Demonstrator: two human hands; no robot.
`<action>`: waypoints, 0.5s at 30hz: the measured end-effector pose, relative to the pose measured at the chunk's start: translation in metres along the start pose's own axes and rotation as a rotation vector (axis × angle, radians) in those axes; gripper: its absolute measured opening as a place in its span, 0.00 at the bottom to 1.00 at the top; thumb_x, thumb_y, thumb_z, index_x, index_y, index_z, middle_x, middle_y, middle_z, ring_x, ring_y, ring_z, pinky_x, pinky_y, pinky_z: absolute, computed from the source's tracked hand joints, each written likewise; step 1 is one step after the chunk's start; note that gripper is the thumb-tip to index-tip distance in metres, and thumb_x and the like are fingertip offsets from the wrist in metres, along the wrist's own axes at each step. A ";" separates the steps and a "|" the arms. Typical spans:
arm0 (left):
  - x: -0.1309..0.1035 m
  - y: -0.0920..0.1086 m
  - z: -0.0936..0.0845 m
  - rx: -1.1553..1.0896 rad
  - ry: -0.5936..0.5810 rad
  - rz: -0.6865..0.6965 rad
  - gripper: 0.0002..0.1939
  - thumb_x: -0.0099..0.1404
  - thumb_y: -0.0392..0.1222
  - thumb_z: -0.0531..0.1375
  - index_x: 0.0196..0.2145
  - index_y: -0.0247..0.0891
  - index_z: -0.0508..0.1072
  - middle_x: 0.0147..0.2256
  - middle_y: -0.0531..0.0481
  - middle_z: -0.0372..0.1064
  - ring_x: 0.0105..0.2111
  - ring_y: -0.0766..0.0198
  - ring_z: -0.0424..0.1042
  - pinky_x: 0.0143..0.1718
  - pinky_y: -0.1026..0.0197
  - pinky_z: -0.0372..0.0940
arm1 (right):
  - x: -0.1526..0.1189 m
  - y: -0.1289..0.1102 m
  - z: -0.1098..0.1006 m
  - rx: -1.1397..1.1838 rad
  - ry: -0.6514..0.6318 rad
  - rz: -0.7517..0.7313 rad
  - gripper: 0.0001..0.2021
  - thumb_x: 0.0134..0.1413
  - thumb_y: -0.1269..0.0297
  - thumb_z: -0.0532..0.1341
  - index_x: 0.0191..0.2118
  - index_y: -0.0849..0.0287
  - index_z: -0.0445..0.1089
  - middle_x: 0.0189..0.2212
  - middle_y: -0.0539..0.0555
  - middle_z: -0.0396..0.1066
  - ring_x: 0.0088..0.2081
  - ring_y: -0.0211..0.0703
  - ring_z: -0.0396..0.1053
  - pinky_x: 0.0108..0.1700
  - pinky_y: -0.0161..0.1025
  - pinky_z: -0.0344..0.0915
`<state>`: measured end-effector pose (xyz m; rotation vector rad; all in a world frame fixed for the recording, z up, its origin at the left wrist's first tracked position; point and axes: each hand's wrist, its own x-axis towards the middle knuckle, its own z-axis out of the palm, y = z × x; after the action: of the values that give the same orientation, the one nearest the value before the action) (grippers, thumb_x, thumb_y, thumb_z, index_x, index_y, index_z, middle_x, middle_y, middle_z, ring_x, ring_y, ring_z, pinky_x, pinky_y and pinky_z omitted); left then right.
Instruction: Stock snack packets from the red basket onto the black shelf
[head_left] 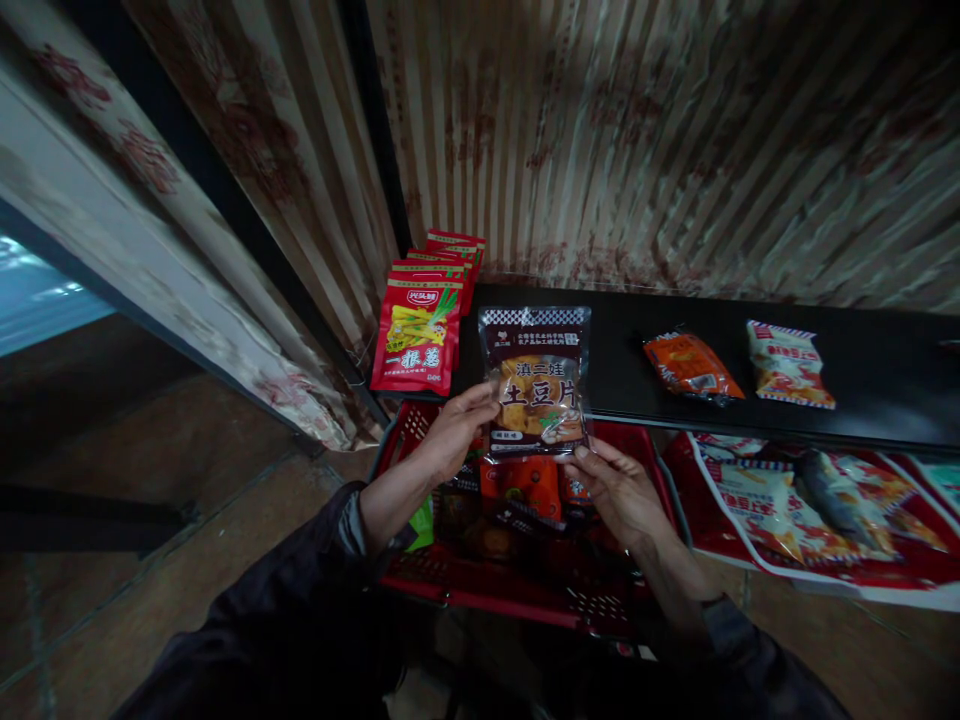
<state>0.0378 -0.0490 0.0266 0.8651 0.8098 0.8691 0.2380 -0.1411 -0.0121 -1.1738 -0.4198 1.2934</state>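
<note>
Between my two hands is a dark purple bag of potato chips (536,385), upright, its printed front towards me. My left hand (461,430) grips its left edge, fingers closed on the film. At the lower right corner, my right hand (619,490) pinches the bag between thumb and fingers. Behind the bag runs the black shelf (615,390). Directly below is a red basket (420,575) with orange, dark and green snack packs inside. Red snack packets (416,335) stand in a row on the shelf, left of the bag.
Farther right on the shelf lie an orange snack packet (694,365) and a white-and-red snack bag (789,365). A red and white box (739,560) full of snack bags sits below them. Pleated curtain (562,150) hangs behind, and a dark post (375,110) rises at the shelf's left end.
</note>
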 end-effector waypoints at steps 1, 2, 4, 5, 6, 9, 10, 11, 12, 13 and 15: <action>-0.001 -0.001 0.000 0.009 -0.032 -0.022 0.21 0.53 0.37 0.67 0.46 0.38 0.76 0.38 0.48 0.77 0.39 0.61 0.74 0.43 0.60 0.65 | 0.001 0.001 -0.001 0.009 0.007 -0.009 0.16 0.28 0.61 0.79 0.29 0.57 0.79 0.31 0.50 0.80 0.30 0.38 0.77 0.34 0.31 0.75; -0.002 -0.002 0.001 0.014 -0.062 -0.037 0.23 0.52 0.34 0.67 0.48 0.38 0.75 0.39 0.47 0.77 0.41 0.60 0.74 0.44 0.59 0.65 | 0.002 0.001 -0.003 0.013 0.010 -0.016 0.16 0.28 0.61 0.78 0.29 0.57 0.79 0.31 0.50 0.80 0.30 0.38 0.77 0.34 0.31 0.75; -0.003 -0.005 0.002 0.017 -0.107 -0.051 0.27 0.51 0.30 0.66 0.50 0.38 0.74 0.41 0.47 0.77 0.44 0.59 0.74 0.48 0.59 0.64 | 0.004 0.002 -0.006 0.008 0.010 -0.035 0.15 0.31 0.62 0.78 0.30 0.58 0.79 0.31 0.51 0.80 0.30 0.40 0.78 0.34 0.32 0.75; -0.003 -0.007 0.003 0.023 -0.116 -0.054 0.28 0.51 0.29 0.65 0.51 0.37 0.73 0.41 0.47 0.77 0.44 0.59 0.73 0.49 0.59 0.63 | 0.004 0.003 -0.007 0.001 0.007 -0.044 0.15 0.32 0.63 0.77 0.31 0.58 0.79 0.32 0.52 0.80 0.30 0.41 0.78 0.34 0.32 0.75; -0.003 -0.009 0.003 0.033 -0.118 -0.055 0.28 0.51 0.28 0.65 0.51 0.37 0.73 0.40 0.47 0.77 0.44 0.60 0.74 0.49 0.60 0.63 | 0.004 0.003 -0.008 -0.006 0.005 -0.052 0.15 0.33 0.63 0.77 0.32 0.58 0.79 0.32 0.52 0.80 0.31 0.41 0.78 0.34 0.33 0.76; -0.002 -0.013 0.004 0.066 -0.107 -0.043 0.26 0.51 0.28 0.64 0.50 0.36 0.73 0.38 0.48 0.77 0.41 0.61 0.74 0.47 0.61 0.63 | 0.003 0.002 -0.006 -0.015 0.006 -0.052 0.15 0.33 0.62 0.77 0.32 0.57 0.79 0.32 0.51 0.80 0.31 0.41 0.78 0.35 0.33 0.76; -0.002 -0.013 0.004 0.075 -0.107 -0.038 0.26 0.52 0.28 0.63 0.50 0.36 0.73 0.38 0.48 0.77 0.41 0.62 0.74 0.47 0.61 0.63 | 0.003 0.001 -0.005 -0.012 0.008 -0.045 0.15 0.32 0.62 0.77 0.31 0.57 0.79 0.32 0.51 0.80 0.31 0.41 0.78 0.35 0.33 0.76; -0.001 -0.014 0.004 0.083 -0.107 -0.036 0.26 0.52 0.28 0.63 0.49 0.36 0.73 0.38 0.48 0.77 0.40 0.62 0.74 0.46 0.62 0.64 | 0.002 0.000 -0.004 -0.006 0.011 -0.040 0.14 0.32 0.62 0.77 0.30 0.56 0.79 0.32 0.51 0.80 0.31 0.40 0.78 0.35 0.33 0.76; 0.000 -0.014 0.003 0.089 -0.102 -0.034 0.25 0.52 0.28 0.64 0.49 0.36 0.74 0.37 0.48 0.78 0.39 0.63 0.75 0.45 0.62 0.64 | 0.001 0.000 -0.003 0.000 0.014 -0.039 0.15 0.31 0.62 0.78 0.30 0.56 0.79 0.32 0.51 0.80 0.31 0.40 0.78 0.35 0.32 0.76; 0.000 -0.015 0.003 0.094 -0.095 -0.036 0.25 0.51 0.28 0.64 0.49 0.36 0.74 0.37 0.48 0.78 0.38 0.63 0.75 0.44 0.62 0.64 | 0.001 -0.001 -0.001 0.004 0.018 -0.043 0.15 0.31 0.61 0.78 0.30 0.56 0.79 0.32 0.51 0.80 0.30 0.39 0.78 0.35 0.32 0.76; 0.001 -0.016 0.002 0.092 -0.072 -0.032 0.24 0.51 0.29 0.64 0.48 0.36 0.74 0.36 0.48 0.78 0.36 0.64 0.75 0.42 0.63 0.64 | -0.001 -0.002 0.000 0.001 0.019 -0.058 0.15 0.32 0.61 0.77 0.31 0.56 0.79 0.32 0.51 0.80 0.31 0.41 0.78 0.34 0.34 0.77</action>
<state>0.0444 -0.0541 0.0134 0.9568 0.8033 0.7728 0.2383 -0.1415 -0.0103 -1.1641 -0.4360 1.2312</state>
